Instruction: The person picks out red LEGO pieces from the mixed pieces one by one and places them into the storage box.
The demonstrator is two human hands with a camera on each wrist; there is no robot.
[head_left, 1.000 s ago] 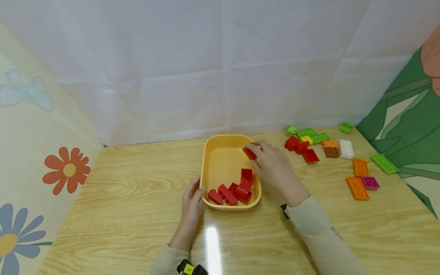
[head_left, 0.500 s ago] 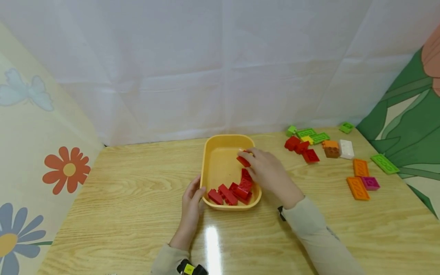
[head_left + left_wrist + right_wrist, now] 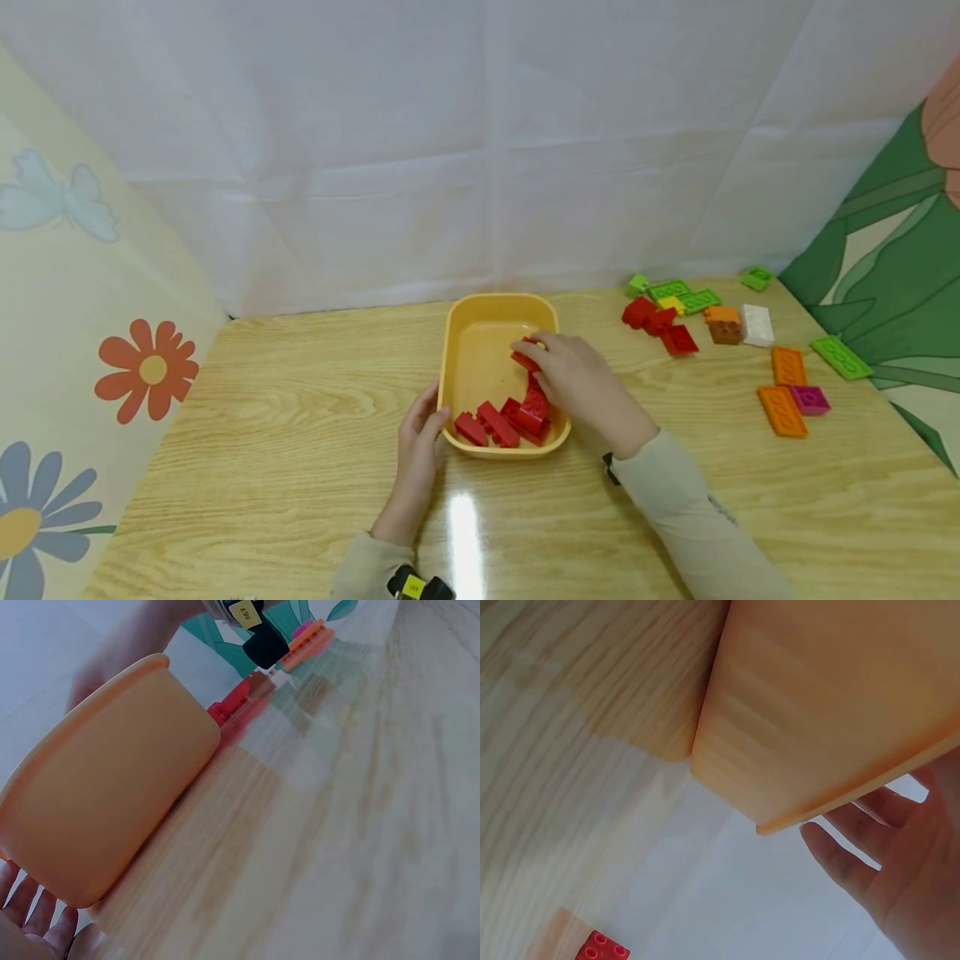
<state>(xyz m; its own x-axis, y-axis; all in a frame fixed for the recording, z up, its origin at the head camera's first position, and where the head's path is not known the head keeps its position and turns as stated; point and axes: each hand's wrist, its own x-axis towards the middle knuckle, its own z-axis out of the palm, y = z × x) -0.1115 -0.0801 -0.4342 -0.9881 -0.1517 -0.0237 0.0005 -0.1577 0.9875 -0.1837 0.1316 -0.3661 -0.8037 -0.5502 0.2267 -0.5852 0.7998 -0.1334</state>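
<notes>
A yellow-orange plastic tub (image 3: pixel 477 354) stands on the wooden table in front of the person. On its left rim, the left hand (image 3: pixel 416 454) grips with the thumb over the edge and the fingers along the outer wall, which the left wrist view shows too. Reaching over the right rim, the right hand (image 3: pixel 585 387) pinches a red toy brick (image 3: pixel 526 357) inside the tub. Below that brick, several red bricks (image 3: pixel 498 425) lie at the tub's near end, partly covered by the right hand. In the right wrist view, the tub's wall (image 3: pixel 817 697) hides the pinched brick.
Right of the tub lie loose red bricks (image 3: pixel 678 340), green plates (image 3: pixel 840 357), a white brick (image 3: pixel 756 325), a brown brick (image 3: pixel 725 332), orange plates (image 3: pixel 782 411) and a magenta brick (image 3: pixel 809 400). A white cloth (image 3: pixel 360 167) hangs behind the table.
The right hand has moved left and toward the person with the red brick, deeper over the tub. The left hand and the tub have stayed in place.
</notes>
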